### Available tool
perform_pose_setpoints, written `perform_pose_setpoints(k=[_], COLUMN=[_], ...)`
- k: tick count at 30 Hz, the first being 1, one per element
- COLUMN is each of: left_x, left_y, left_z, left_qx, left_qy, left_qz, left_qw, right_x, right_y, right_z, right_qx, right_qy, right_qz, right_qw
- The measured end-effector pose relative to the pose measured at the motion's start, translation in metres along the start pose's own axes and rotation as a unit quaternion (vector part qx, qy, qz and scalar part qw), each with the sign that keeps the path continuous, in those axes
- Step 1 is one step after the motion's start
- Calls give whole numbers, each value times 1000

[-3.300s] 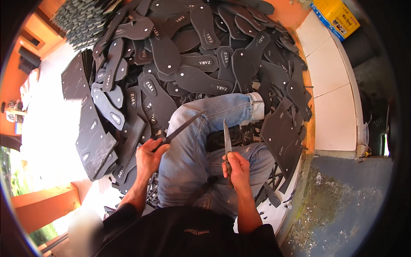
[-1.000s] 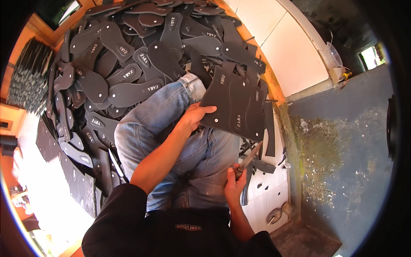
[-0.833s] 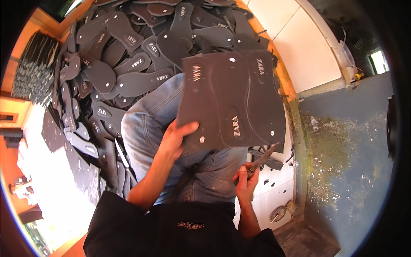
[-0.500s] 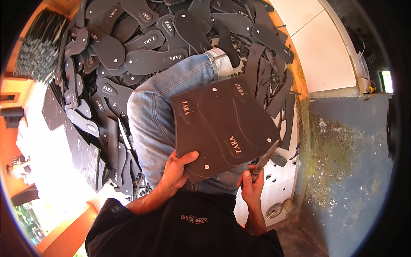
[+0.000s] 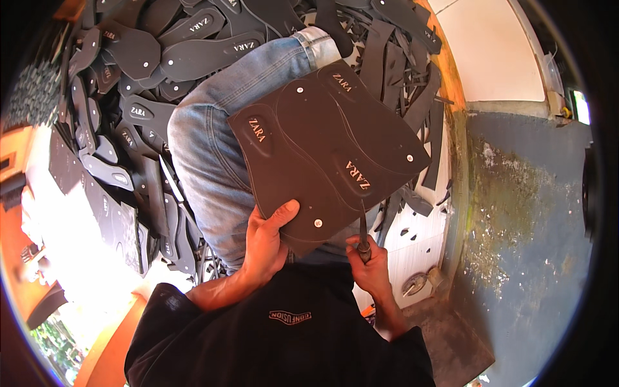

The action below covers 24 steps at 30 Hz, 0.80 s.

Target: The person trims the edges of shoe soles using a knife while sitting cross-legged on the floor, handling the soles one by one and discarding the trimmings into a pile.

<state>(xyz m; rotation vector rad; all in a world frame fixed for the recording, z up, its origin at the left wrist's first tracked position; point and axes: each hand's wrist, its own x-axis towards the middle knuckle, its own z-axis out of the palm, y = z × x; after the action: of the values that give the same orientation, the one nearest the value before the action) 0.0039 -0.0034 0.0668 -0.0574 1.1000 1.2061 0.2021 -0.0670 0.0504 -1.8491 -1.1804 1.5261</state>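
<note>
A dark rubber sheet (image 5: 325,145) with two pressed sole outlines rests across my lap, over my blue jeans (image 5: 206,155). My left hand (image 5: 267,242) grips its near edge, thumb lying on top of the sheet. My right hand (image 5: 369,258) is closed around the handle of a knife (image 5: 363,229), whose blade points up and meets the sheet's near edge by one sole outline.
Several cut black soles (image 5: 161,51) and rubber scraps are heaped on the floor ahead and to the left. Black strips (image 5: 412,84) lie at the right beside a white tiled step (image 5: 490,51). A stained grey wall (image 5: 522,213) stands at the right.
I put aside a narrow strip, reached ahead with my left hand and pulled a large sheet onto my lap. The knife moved from lowered beside me to the sheet's near edge.
</note>
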Motion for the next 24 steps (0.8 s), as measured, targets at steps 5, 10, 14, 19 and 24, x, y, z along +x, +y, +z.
perform_pose_setpoints(k=[5,10,14,19,24], left_x=[6,6,8,8,12], left_y=[6,5,6,5,5], left_z=[-3,-2,-4,-10,-14], left_qx=[0,-3,-5,-6,5], left_qy=[-11,1,-1,-8,-8], left_qz=[-9,-12,-12,-17,-25], left_qw=[1000,1000,1000,1000,1000], right_x=[-5,-7,-10,-10,-13], right_y=[4,6,7,12,14], right_z=[-7,-4,-2,2,16], right_qx=[-49,-51,-70,-84,-103], right_qy=[-32,-35,-35,-32,10], right_qz=[42,38,35,33,51], right_qw=[997,997,996,995,993])
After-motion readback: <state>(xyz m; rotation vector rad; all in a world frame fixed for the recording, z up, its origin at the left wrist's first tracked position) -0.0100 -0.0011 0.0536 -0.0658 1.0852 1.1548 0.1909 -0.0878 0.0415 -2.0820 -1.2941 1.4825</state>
